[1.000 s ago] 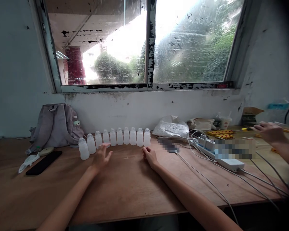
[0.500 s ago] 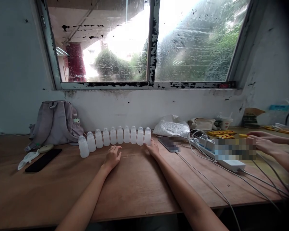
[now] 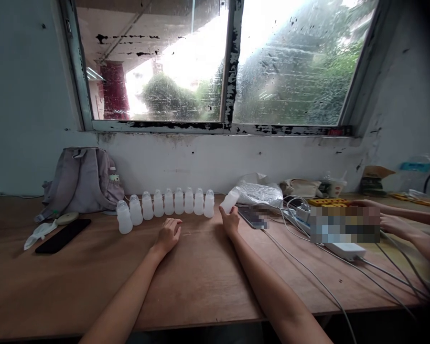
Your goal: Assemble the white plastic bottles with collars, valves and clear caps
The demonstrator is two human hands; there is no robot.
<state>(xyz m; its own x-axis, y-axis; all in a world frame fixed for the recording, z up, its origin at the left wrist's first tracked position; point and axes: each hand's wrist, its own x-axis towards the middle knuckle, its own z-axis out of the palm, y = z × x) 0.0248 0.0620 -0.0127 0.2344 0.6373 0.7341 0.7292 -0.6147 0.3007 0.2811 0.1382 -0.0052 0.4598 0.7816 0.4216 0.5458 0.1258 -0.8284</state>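
Nine frosted bottles (image 3: 179, 202) stand upright in a slightly curved row on the wooden table (image 3: 193, 286), with a tenth, the tilted bottle (image 3: 231, 199), at the right end, apart from the row and leaning to the right. The right hand (image 3: 231, 221) holds this bottle low down, thumb and fingers closed around its lower part; how many fingers bear on it cannot be told. The left hand (image 3: 169, 235) lies on the table in front of the row, its fingers loosely bent and close together, the thumb a little apart, with nothing visible in its grasp. Just beyond and to the right of the tilted bottle lies a silvery packet (image 3: 263, 195) (whether the two touch is unclear), and nearer the hand is a phone (image 3: 247, 215). The chief hazard, as judged here, is the low grip: with the weight of the top leaning outward, the smooth-looking wall could turn or slip in the fingers, and the bottle could topple onto the packet or phone. A leftward swing of the same hand could knock the nearest upright bottle (image 3: 209, 204), and the close spacing could carry that fall along the row.
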